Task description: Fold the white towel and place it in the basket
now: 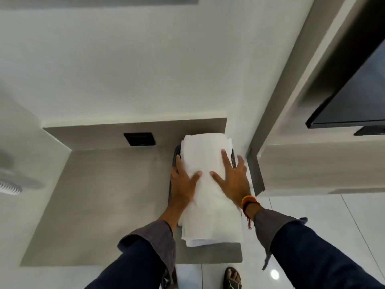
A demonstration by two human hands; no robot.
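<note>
The white towel (208,190) lies folded into a long stack on top of a dark woven basket (177,152), hiding nearly all of it; only strips of the rim show at the left and right. My left hand (183,184) rests on the towel's left edge with its thumb on top and fingers down the side by the rim. My right hand (233,180) lies flat on the towel's right side, fingers spread, some over the right rim. The towel's near end overhangs toward me.
The basket stands at the right end of a grey counter (104,205), close to a wall and a dark upright edge (255,174). A black wall socket (139,139) sits behind. A dark screen (358,101) hangs at the right. My sandalled feet (232,278) show on the glossy floor.
</note>
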